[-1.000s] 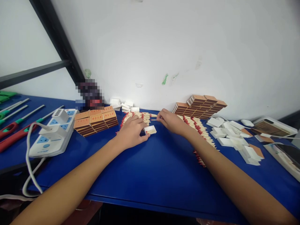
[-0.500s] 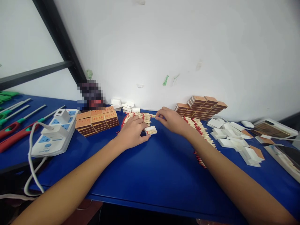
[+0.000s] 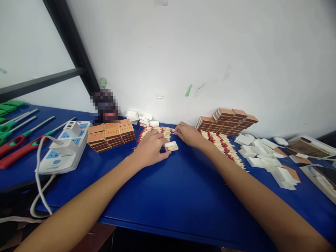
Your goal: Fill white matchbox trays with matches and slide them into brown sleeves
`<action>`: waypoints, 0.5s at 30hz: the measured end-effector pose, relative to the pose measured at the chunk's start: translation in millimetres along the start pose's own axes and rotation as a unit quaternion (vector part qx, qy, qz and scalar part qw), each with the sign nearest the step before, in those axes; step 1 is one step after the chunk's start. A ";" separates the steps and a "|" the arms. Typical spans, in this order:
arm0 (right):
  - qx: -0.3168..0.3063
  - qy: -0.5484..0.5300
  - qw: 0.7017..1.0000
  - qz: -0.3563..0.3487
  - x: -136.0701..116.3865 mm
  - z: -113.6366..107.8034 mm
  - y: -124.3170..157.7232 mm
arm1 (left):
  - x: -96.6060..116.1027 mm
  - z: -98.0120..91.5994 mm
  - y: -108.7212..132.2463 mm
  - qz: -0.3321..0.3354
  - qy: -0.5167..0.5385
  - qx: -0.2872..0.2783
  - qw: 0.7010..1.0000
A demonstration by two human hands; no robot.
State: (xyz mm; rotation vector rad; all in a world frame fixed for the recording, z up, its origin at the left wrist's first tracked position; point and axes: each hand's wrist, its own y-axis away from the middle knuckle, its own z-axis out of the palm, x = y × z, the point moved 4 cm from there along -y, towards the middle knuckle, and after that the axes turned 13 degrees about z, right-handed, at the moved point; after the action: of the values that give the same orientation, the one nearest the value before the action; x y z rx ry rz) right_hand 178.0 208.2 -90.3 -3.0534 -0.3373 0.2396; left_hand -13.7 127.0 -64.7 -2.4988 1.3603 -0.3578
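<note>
My left hand (image 3: 151, 145) grips a small white matchbox tray (image 3: 172, 144) between thumb and fingers, just above the blue table. Several matches lie in the tray. Beyond the tray, my right hand (image 3: 189, 134) pinches a match (image 3: 172, 131), its fingertips by the red head; the fingers partly hide it. Behind my left hand lies a pile of red-tipped matches (image 3: 166, 133). A second, longer spread of matches (image 3: 223, 148) runs along my right forearm, which covers part of it.
Stacked matchboxes stand at the left (image 3: 111, 134) and back right (image 3: 227, 120). White trays lie by the wall (image 3: 143, 119) and in a heap (image 3: 262, 152) at the right. A power strip (image 3: 64, 150) and long-necked lighters (image 3: 28, 145) occupy the left side of the blue table (image 3: 168, 196).
The view has shifted slightly, so things sit a little further right. My right hand has drawn slightly lower, nearer the tray. The left hand keeps its hold on the tray.
</note>
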 end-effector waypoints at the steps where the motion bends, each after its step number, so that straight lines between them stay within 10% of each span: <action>1: -0.004 0.009 1.000 -0.003 0.5 0.7 0.8 | 0.0 -0.2 -0.1 0.000 0.000 -0.001 1.000; 15: 0.042 0.053 0.992 -0.109 -29.0 -29.0 66.7 | 3.2 -1.8 -0.6 0.005 -0.009 -0.002 1.000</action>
State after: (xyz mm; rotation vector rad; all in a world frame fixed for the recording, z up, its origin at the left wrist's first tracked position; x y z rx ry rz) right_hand 168.9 135.5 -62.6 -2.9009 -0.6301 0.0773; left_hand -12.2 124.5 -62.5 -2.4919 1.3683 -0.3302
